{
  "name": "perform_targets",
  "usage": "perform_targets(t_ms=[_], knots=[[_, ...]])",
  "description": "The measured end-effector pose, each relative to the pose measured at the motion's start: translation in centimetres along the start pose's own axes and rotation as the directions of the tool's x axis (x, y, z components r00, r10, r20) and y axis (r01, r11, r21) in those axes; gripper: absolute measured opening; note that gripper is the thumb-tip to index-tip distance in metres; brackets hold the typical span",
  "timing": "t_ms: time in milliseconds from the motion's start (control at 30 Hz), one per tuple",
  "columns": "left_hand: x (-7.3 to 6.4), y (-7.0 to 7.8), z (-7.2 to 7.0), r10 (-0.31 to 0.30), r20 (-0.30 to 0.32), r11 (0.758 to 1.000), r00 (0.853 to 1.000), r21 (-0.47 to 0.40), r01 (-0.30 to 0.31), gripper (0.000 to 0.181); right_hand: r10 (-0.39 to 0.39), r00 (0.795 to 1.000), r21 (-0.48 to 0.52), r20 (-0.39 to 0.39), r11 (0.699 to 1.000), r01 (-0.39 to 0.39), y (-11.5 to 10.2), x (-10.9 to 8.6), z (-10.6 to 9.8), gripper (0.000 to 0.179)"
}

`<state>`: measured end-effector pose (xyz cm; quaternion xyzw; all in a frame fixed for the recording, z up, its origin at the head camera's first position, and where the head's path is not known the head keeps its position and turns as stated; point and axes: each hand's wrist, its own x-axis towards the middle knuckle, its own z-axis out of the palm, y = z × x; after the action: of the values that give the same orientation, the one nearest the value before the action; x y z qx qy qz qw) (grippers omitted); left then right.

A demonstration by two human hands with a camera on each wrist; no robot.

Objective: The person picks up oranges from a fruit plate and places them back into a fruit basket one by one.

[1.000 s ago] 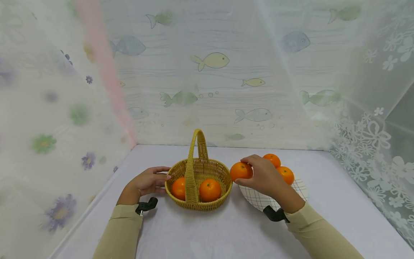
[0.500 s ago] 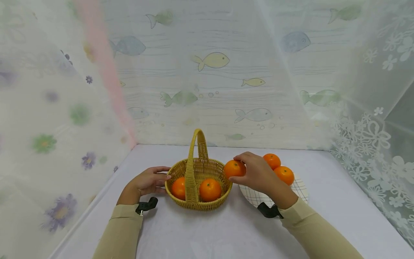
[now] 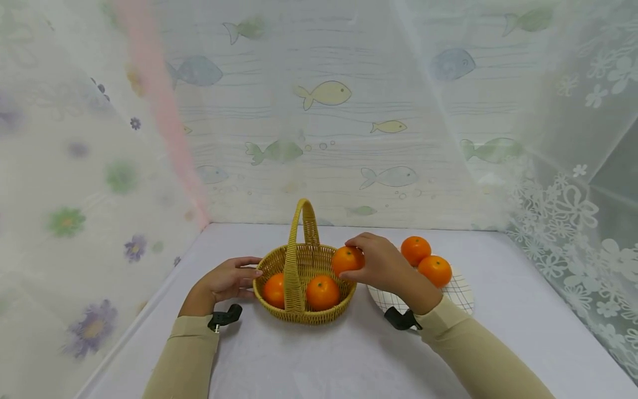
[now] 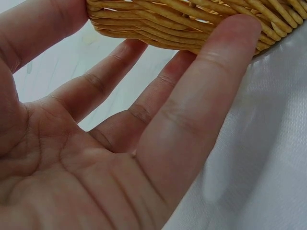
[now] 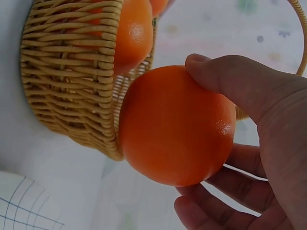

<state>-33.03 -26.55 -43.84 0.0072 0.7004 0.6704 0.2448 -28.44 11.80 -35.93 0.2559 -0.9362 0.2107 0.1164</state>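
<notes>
My right hand (image 3: 381, 267) grips an orange (image 3: 347, 261) between thumb and fingers, over the right rim of a yellow wicker basket (image 3: 293, 317). In the right wrist view this held orange (image 5: 175, 127) is beside the woven rim. Two oranges lie inside the basket, one left of the handle (image 3: 273, 291) and another orange (image 3: 322, 292) right of it. My left hand (image 3: 226, 282) touches the basket's left side. In the left wrist view, its fairly straight, spread fingers (image 4: 182, 112) meet the wicker wall (image 4: 158, 21).
A white plate with a grid pattern (image 3: 461, 291) stands right of the basket, partly hidden by the right forearm. Two oranges (image 3: 435, 271) rest on it. White cloth covers the table (image 3: 299, 366); curtains printed with fish (image 3: 326, 93) hang behind.
My right hand has moved left with the orange, from above the plate's left edge to over the basket's right rim. The left hand and basket have stayed in place.
</notes>
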Motion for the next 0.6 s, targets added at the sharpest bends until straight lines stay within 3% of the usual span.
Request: perform_targets(t_ms=[367,600], knots=[[0.3,-0.2,-0.1,-0.009,-0.004,1.000,1.000,-0.013,0.009,0.057,0.057,0.996,0.016,0.072,0.998,-0.059,-0.3,1.0,0.8,0.069],[0.3,-0.3,-0.2,-0.001,-0.003,1.000,1.000,-0.023,0.001,0.058,0.055,0.994,0.013,0.093,0.998,-0.056,-0.3,1.7,1.5,0.069]])
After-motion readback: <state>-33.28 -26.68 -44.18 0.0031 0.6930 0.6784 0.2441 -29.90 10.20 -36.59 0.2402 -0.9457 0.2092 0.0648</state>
